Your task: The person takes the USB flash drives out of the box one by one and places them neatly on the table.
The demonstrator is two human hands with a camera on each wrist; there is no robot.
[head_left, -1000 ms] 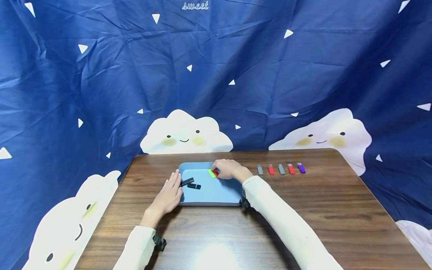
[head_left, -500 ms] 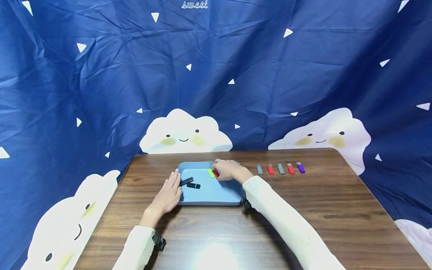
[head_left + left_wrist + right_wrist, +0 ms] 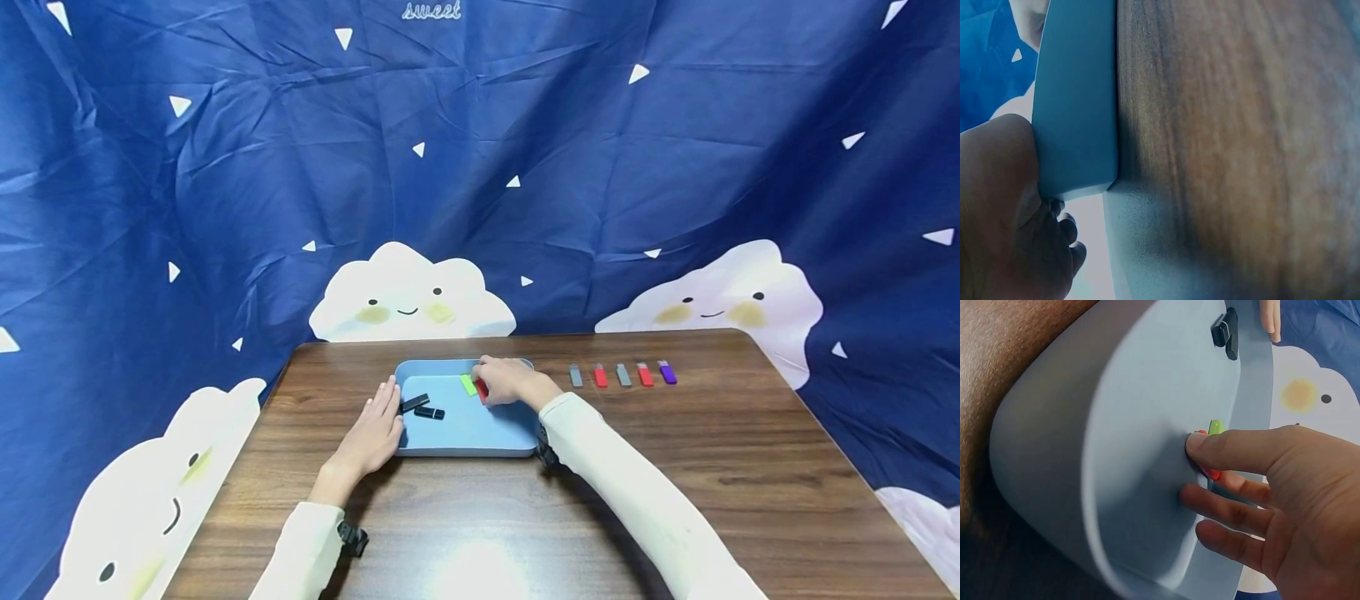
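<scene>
In the head view a light blue tray (image 3: 468,437) stands on the wooden table. My left hand (image 3: 373,429) rests along its left rim with straight fingers; the left wrist view has that hand (image 3: 997,200) against the tray's corner (image 3: 1079,125). Inside the tray, my right hand (image 3: 508,379) pinches a red USB stick (image 3: 482,392) between thumb and index finger, the other fingers spread in the right wrist view. Beside it lies a green USB stick (image 3: 468,385). Two black USB sticks (image 3: 430,413) lie close together near my left hand.
Right of the tray, several USB sticks stand in a row: a grey stick (image 3: 575,375), a red one (image 3: 600,376), another grey (image 3: 623,375), another red (image 3: 645,374) and a purple one (image 3: 667,372). A blue cloth (image 3: 480,167) with clouds hangs behind the table.
The red USB stick at my right fingertips has shifted slightly toward me and away from the green one. My left hand stays at the rim.
</scene>
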